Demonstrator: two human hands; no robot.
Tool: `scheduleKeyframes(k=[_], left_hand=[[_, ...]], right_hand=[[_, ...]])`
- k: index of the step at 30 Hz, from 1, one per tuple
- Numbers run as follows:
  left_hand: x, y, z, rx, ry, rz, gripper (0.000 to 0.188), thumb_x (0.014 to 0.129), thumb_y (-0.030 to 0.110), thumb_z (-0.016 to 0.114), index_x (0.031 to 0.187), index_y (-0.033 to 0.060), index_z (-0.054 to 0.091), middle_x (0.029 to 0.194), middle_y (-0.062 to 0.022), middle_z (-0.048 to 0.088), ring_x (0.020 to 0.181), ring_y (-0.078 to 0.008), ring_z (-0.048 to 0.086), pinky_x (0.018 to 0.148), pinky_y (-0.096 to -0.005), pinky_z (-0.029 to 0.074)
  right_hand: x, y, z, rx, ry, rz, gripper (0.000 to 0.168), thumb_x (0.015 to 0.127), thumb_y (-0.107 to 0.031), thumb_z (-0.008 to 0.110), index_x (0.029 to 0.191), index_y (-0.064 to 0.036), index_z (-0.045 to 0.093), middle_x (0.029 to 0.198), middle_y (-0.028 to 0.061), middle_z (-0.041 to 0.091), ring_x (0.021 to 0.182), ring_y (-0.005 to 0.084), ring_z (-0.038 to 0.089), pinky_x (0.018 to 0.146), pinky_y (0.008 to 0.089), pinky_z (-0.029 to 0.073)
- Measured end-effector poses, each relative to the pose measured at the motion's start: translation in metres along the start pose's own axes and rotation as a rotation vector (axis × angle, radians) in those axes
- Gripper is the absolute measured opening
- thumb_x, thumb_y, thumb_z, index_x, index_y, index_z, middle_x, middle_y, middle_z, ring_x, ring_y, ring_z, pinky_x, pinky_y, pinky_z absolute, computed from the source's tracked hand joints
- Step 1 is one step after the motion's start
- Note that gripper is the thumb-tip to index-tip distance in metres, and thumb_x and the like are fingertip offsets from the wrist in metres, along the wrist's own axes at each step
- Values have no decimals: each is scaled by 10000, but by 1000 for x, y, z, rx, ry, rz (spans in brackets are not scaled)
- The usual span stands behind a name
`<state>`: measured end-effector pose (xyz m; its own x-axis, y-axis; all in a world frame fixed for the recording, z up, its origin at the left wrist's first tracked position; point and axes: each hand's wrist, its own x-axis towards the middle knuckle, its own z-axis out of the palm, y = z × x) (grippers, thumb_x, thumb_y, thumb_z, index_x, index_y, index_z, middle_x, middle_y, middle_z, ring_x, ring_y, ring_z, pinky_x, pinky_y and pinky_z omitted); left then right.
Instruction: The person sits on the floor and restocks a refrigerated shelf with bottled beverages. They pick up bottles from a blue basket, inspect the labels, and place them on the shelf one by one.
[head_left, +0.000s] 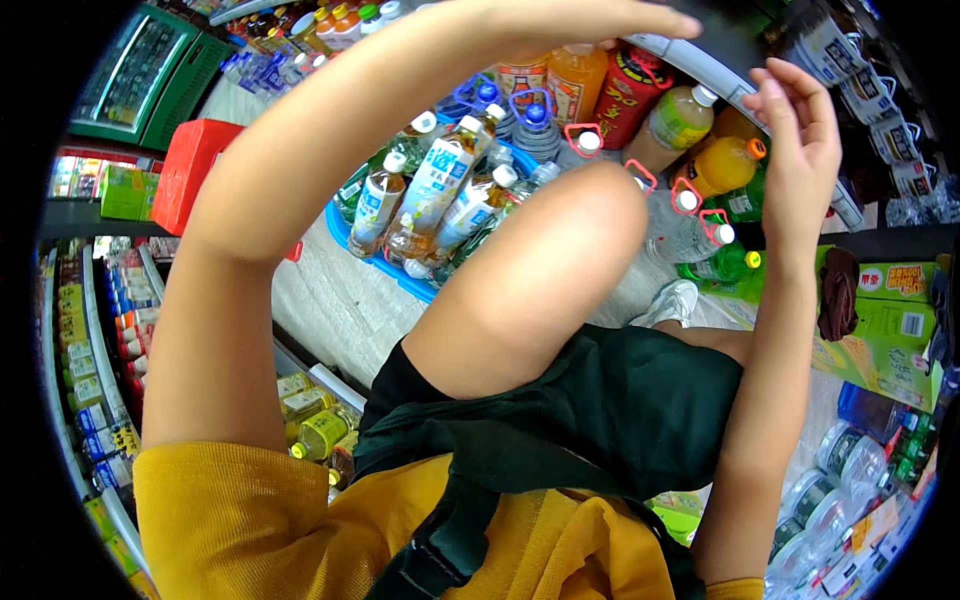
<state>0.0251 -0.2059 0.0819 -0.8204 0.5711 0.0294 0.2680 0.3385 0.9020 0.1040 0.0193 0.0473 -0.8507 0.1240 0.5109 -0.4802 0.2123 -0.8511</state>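
Observation:
My left hand (600, 21) reaches across the top of the view above large drink bottles, one finger or thumb extended; its other fingers are mostly hidden. Beside the shelf rail, my right hand (802, 135) is raised with fingers loosely bent and apart, and nothing shows in it. A dark, blurred area lies between the hands. Below them stand an orange drink bottle (577, 81), a red bottle (628, 94) and a bottle with a yellow-green label (679, 120). A blue basket (409, 283) holds several tea bottles (431, 184), tilted various ways, left of my raised knee.
Clear bottles with pink handles (667, 217) stand by my knee. A curved shelf rail (697, 67) runs under the hands. Green cartons (874, 322) and large water bottles (814, 499) are at right. At left are a red container (196, 172), stocked shelves and a green cooler (135, 75).

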Motion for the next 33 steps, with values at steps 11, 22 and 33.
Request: scheduleKeyframes(k=[11,22,33], left_hand=[[-180,-139,-104,273,127,-238,444,939,400,622,1233,68,592,1164,-76,633,1142,-197,568,969,-344,444],[-215,-202,-103,766,238,-137,440,867,294,706,1226,68,588,1212,-147,583,1137,-299,568,943,-384,478],[-224,-214,-93,808,215,-266,540,730,174,797,1216,80,580,1263,-135,541,1215,-334,493,972,-405,468]], right_hand=[[-38,-9,90,-97,-331,-95,205,912,-34,617,1107,24,602,973,84,673,855,121,633,781,259,520],[-49,5,125,-296,-485,-54,203,946,-51,587,1138,14,592,1005,76,665,923,129,630,820,256,503],[-45,0,137,-318,-571,-187,85,913,-15,598,963,12,661,900,73,665,819,137,635,718,248,487]])
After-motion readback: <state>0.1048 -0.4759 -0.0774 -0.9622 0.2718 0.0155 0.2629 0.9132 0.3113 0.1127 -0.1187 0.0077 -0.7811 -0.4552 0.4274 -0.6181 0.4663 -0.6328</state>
